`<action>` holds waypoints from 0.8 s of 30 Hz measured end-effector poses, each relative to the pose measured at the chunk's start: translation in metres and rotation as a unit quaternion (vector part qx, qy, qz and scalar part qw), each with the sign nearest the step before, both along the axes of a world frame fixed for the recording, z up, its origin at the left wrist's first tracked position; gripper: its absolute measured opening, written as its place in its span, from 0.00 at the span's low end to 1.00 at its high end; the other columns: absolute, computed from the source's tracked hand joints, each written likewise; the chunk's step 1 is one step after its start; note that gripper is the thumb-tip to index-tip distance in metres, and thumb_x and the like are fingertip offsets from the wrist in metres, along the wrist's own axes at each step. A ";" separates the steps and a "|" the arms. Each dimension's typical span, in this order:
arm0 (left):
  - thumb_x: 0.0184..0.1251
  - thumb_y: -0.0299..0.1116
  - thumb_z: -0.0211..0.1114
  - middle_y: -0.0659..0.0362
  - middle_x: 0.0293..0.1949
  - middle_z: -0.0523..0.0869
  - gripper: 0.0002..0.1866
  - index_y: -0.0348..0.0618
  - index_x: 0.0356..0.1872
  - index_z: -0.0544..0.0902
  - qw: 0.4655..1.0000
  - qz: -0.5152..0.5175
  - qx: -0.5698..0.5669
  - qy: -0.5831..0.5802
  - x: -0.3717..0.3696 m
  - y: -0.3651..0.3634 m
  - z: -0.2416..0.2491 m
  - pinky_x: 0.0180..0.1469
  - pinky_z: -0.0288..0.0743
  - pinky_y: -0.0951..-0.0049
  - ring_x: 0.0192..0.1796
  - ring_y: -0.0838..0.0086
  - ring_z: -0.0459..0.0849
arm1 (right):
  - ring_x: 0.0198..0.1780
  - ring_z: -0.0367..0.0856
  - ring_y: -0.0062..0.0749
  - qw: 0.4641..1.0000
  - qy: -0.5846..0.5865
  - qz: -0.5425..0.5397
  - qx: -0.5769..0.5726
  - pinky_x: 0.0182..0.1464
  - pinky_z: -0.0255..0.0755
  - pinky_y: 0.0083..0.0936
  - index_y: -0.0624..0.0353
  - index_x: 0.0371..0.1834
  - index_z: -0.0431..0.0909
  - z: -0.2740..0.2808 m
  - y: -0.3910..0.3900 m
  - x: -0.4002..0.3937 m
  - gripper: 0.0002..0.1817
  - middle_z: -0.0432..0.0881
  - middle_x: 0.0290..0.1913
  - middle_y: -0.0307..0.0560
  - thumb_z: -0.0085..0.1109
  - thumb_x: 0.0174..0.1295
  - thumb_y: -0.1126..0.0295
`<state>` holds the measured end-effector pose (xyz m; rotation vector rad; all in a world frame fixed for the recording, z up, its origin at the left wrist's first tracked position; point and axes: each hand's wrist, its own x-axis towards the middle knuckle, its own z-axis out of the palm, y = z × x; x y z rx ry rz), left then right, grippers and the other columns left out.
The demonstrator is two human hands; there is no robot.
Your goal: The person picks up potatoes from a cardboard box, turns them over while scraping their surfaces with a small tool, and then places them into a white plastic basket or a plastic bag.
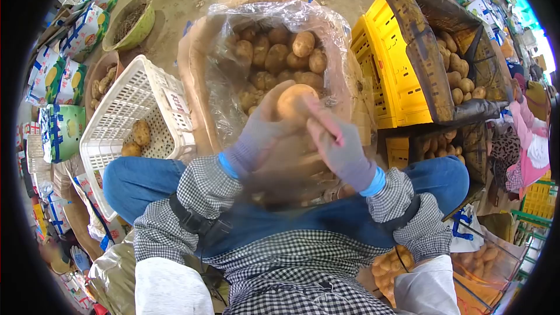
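My left hand (262, 125), in a grey glove, is closed around a light brown potato (291, 102) above the open box. From the other side my right hand (344, 146), also gloved, reaches to the potato with its fingers stretched out; the fingertips lie against its right side and are a little blurred. Below and beyond my hands stands a cardboard box (195, 70) lined with clear plastic film (219, 102). Many darker potatoes (277, 55) fill its far part. The near part of the box is blurred and partly hidden by my hands.
To the left is a white plastic crate (93, 134) with a few potatoes (140, 133) in it. On the right stand yellow crates (402, 81) and a dark-lined bin of potatoes (461, 70). A green tub (143, 26) and printed cartons (73, 79) are farther left. Another person (528, 134) is at the right edge.
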<state>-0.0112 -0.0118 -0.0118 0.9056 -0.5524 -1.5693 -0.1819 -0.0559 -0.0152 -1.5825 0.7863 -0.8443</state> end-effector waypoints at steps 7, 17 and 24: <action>0.58 0.20 0.71 0.53 0.66 0.69 0.43 0.41 0.73 0.57 0.997 -0.009 -0.077 0.007 -0.005 0.005 0.006 0.67 0.70 0.66 0.66 0.67 0.72 | 0.64 0.71 0.27 0.959 -0.010 -0.043 0.282 0.66 0.65 0.21 0.62 0.71 0.65 0.015 -0.023 -0.009 0.25 0.74 0.65 0.50 0.52 0.72 0.70; 0.53 0.31 0.77 0.49 0.59 0.75 0.44 0.35 0.68 0.60 0.945 -0.011 -0.144 -0.293 -0.010 0.003 0.005 0.63 0.74 0.68 0.62 0.67 0.77 | 0.65 0.69 0.28 0.963 -0.107 0.119 0.215 0.67 0.65 0.27 0.59 0.75 0.57 0.023 -0.017 -0.012 0.44 0.68 0.66 0.44 0.72 0.57 0.66; 0.50 0.15 0.71 0.56 0.68 0.68 0.46 0.39 0.72 0.61 0.966 -0.039 -0.143 -0.214 -0.018 0.006 0.031 0.71 0.63 0.68 0.70 0.70 0.68 | 0.63 0.71 0.27 0.963 -0.061 0.054 0.256 0.66 0.66 0.26 0.63 0.73 0.59 0.012 -0.036 -0.027 0.38 0.70 0.67 0.46 0.64 0.65 0.58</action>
